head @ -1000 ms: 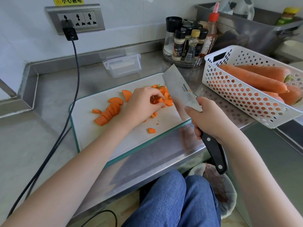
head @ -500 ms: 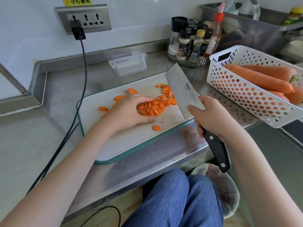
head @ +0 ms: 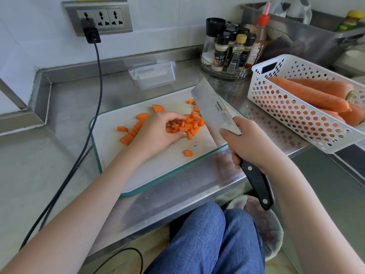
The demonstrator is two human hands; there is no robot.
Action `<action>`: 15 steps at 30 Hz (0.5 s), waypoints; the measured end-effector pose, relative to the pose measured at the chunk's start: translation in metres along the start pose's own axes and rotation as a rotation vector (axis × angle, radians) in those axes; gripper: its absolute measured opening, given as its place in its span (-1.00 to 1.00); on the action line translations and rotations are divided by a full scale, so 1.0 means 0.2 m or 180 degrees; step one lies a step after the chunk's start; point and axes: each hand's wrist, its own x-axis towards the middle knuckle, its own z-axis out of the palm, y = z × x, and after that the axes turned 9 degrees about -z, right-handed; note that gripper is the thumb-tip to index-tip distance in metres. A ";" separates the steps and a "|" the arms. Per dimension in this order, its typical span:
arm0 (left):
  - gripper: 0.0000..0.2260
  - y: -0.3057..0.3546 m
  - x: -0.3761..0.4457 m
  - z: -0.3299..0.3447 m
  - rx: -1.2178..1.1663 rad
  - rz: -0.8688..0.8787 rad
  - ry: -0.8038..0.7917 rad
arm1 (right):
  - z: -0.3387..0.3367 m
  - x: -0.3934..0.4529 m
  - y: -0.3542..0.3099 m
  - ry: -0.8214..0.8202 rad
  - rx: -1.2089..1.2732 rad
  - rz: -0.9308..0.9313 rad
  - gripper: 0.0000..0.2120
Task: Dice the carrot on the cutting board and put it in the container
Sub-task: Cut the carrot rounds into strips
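Observation:
A white cutting board [head: 158, 171] with a green rim lies on the steel counter. A heap of diced carrot [head: 190, 124] sits at its middle right, and thicker carrot slices [head: 129, 133] lie to the left. My left hand [head: 160, 131] cups the diced heap, fingers curled around the pieces. My right hand [head: 247, 143] grips a cleaver [head: 214, 113] by its black handle, the blade standing on the board just right of the heap. A clear empty plastic container [head: 154, 76] stands behind the board.
A white perforated basket [head: 296, 115] with whole carrots stands at the right. A spice rack [head: 229, 52] sits behind it. A black cable [head: 85, 139] runs from the wall socket down the left side of the board. A lined bin [head: 264, 224] stands below the counter edge.
My left hand slid from the board's far right to the middle, gathering the diced pieces into a heap. The cleaver stayed beside the heap.

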 end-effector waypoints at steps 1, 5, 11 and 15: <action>-0.58 0.00 0.00 0.00 -0.0136 -0.0005 -0.0070 | 0.00 0.00 0.00 -0.0009 0.0012 -0.0008 -0.85; -0.54 0.01 -0.01 -0.03 -0.0429 -0.0038 -0.0215 | 0.01 0.00 -0.03 0.0016 0.0054 -0.0052 -0.85; -0.63 -0.03 -0.07 -0.22 -0.0599 -0.0207 -0.0225 | 0.03 -0.02 -0.09 -0.0162 0.0128 -0.0206 -0.86; -0.48 -0.08 -0.12 -0.27 -0.0213 -0.0474 -0.0662 | 0.05 -0.03 -0.12 -0.0219 0.0145 -0.0227 -0.88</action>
